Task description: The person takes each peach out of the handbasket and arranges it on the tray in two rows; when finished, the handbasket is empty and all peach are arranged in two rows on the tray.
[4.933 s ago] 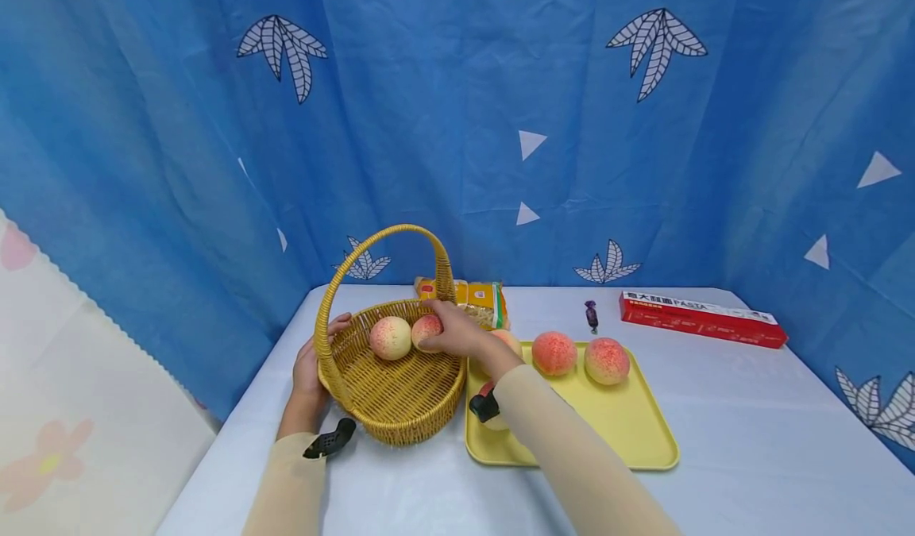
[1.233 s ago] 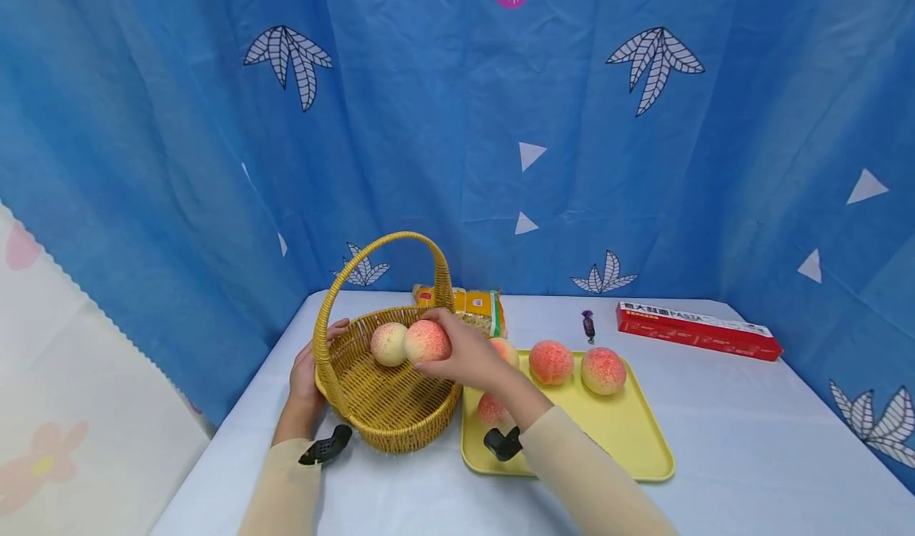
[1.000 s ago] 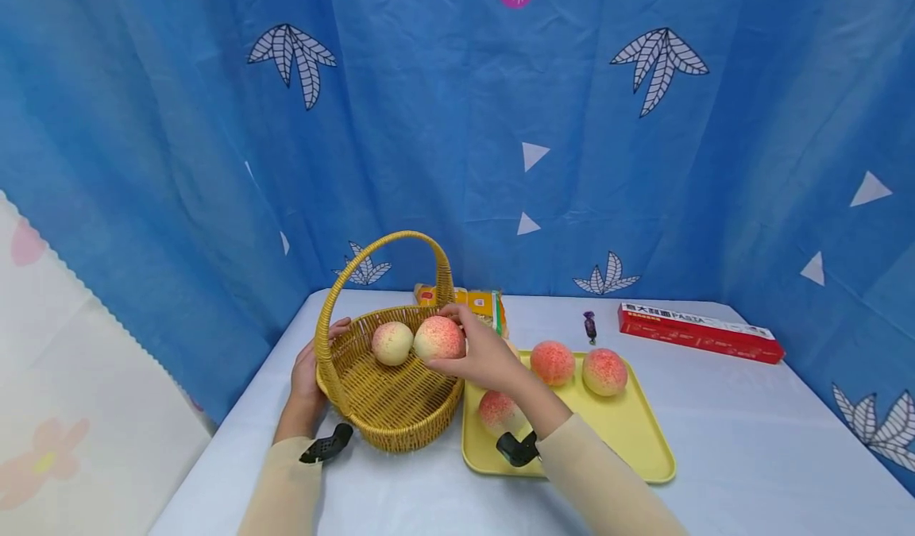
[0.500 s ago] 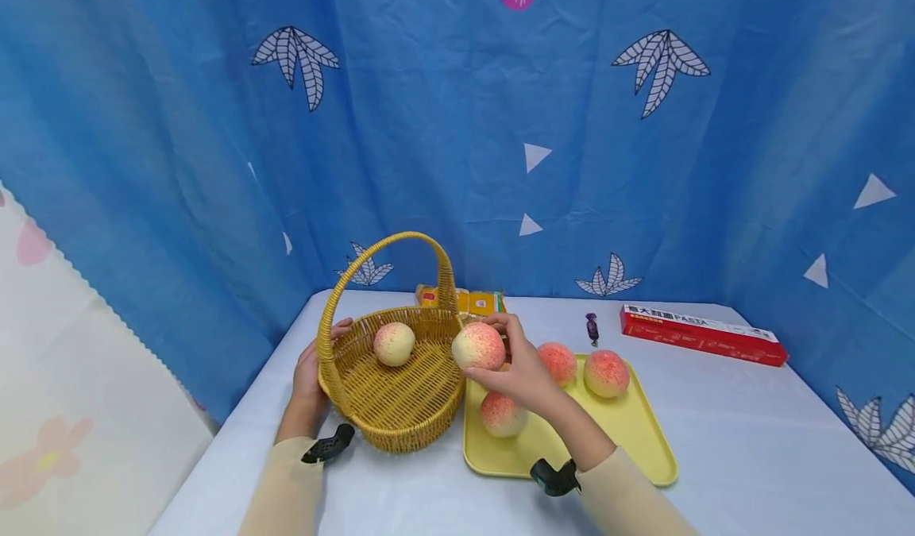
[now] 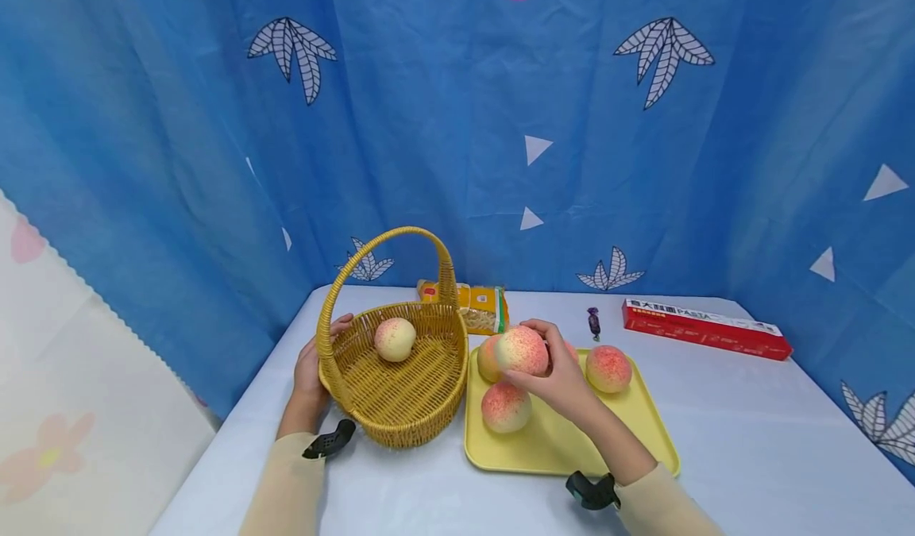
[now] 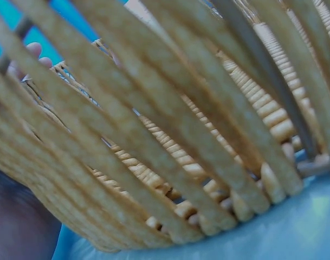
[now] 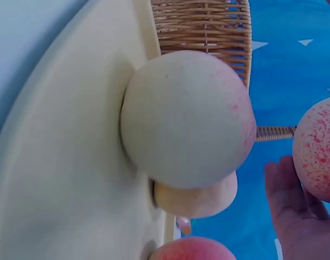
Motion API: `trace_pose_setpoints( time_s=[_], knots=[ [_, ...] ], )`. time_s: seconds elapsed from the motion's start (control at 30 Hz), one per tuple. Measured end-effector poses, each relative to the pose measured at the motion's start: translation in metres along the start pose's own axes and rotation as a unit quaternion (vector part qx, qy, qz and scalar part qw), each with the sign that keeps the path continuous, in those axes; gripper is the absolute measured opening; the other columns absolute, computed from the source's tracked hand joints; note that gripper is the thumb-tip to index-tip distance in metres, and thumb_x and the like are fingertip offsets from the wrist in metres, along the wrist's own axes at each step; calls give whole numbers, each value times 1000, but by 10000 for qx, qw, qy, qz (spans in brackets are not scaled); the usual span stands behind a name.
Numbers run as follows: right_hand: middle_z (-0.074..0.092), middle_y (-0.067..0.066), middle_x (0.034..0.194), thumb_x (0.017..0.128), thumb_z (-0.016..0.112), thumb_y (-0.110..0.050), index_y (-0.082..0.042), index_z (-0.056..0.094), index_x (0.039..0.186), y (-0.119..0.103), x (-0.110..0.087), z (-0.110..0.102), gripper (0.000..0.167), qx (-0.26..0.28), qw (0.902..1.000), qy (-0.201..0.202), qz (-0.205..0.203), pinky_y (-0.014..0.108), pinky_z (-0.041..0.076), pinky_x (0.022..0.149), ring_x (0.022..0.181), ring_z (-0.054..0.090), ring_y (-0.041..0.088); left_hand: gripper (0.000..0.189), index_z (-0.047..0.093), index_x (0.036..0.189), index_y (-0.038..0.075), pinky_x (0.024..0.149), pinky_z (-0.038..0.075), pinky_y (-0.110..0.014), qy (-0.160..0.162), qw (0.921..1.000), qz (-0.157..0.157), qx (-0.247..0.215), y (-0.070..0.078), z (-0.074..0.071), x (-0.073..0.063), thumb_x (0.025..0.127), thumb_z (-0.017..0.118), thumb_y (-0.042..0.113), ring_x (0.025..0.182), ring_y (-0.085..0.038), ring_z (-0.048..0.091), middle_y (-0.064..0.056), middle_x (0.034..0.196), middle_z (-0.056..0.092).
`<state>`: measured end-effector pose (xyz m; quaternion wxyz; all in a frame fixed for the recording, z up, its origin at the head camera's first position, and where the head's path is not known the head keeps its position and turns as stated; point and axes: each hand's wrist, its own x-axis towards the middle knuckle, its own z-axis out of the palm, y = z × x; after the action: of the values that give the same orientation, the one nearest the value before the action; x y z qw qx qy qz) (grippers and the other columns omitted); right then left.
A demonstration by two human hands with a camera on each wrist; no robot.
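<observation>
My right hand (image 5: 565,385) holds a pink-and-cream peach (image 5: 522,351) between thumb and fingers, above the yellow tray (image 5: 565,453). The right wrist view shows this peach at its right edge, apart from the tray. On the tray lie a peach (image 5: 506,407) at the near left, another peach (image 5: 608,369) at the right, and two more partly hidden behind the held one. My left hand (image 5: 309,373) grips the left side of the wicker basket (image 5: 411,433), fingertips (image 6: 33,50) showing past its slats in the left wrist view. One pale peach (image 5: 395,339) sits inside the basket.
Behind the basket lies an orange pasta bag (image 5: 482,306). A purple wrapped candy (image 5: 594,323) and a long red pasta box (image 5: 704,329) lie at the back right. The basket's tall handle (image 5: 407,230) arches above it, and a blue curtain (image 5: 457,123) closes off the back.
My right hand has lifted a peach out of the basket and carried it right, over the tray. One peach stays in the basket, and my left hand keeps its place on it.
</observation>
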<state>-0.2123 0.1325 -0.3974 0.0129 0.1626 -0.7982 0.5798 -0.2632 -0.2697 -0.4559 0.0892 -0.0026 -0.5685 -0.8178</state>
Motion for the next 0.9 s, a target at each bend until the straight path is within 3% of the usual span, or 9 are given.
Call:
trace_pose_setpoints(
  time_s=[0.17, 0.37, 0.67, 0.9],
  knots=[
    [48, 11, 140, 84, 81, -19, -14, 33, 142, 5, -6, -10, 75, 83, 9999, 116, 20, 32, 57, 95, 125, 51, 31, 48, 49, 141, -9, 115, 35, -19, -28, 10000, 50, -26, 0, -1, 2, 108, 39, 25, 142, -12, 43, -6, 152, 49],
    [46, 10, 141, 83, 81, -19, -15, 32, 143, 12, -17, -23, 78, -158, 9988, 348, 292, 30, 58, 92, 126, 48, 31, 47, 52, 140, -6, 118, 33, -21, 90, 10000, 4, -29, 1, 0, 0, 108, 39, 26, 141, -12, 43, -5, 151, 51],
    [43, 10, 145, 83, 81, -25, -24, 37, 144, 29, -30, -35, 76, -316, 9971, 423, 540, 35, 60, 87, 127, 47, 34, 47, 49, 140, -10, 122, 28, -26, 23, 9999, 62, 157, 7, 5, -7, 108, 38, 22, 142, -13, 42, -7, 152, 50],
    [42, 9, 148, 85, 79, -28, -27, 38, 145, 44, -33, -41, 72, -396, 9959, 502, 633, 38, 58, 91, 126, 48, 33, 47, 47, 141, -11, 122, 27, -27, -24, 9998, 9, 188, 9, 7, -9, 108, 36, 21, 143, -14, 41, -7, 153, 48]
  ],
)
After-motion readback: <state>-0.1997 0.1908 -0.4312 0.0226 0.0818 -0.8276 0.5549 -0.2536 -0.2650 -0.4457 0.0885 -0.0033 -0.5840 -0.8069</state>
